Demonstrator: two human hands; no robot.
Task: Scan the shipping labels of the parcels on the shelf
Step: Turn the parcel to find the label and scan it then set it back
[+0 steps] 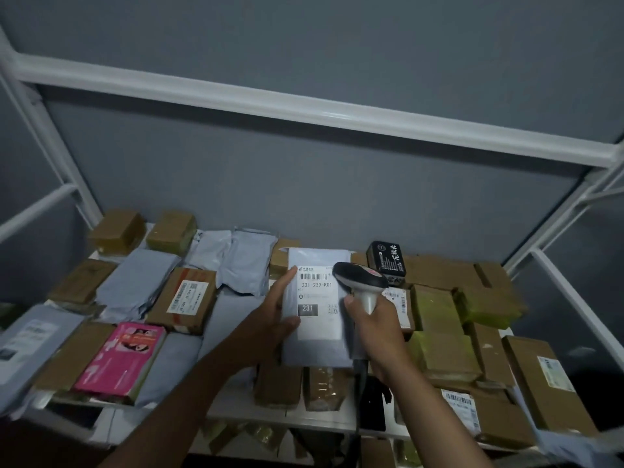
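Note:
My left hand (pixel 273 315) holds a grey mailer parcel (pixel 317 342) tilted up above the shelf, thumb on its lower front, fingers along its left edge. A white shipping label (pixel 315 297) with a barcode and "231 239-K01" faces me. My right hand (pixel 378 327) grips the handle of a barcode scanner (pixel 361 278), its dark head just over the label's upper right corner. The scanner's cable hangs down below my wrist.
The white metal shelf (pixel 236 415) is crowded with brown cardboard boxes (pixel 189 298), grey mailers (pixel 138 282), a pink box (pixel 121 356) and a black box (pixel 386 260). Green-taped boxes (pixel 439 319) lie at right. A white crossbar (pixel 304 113) runs overhead.

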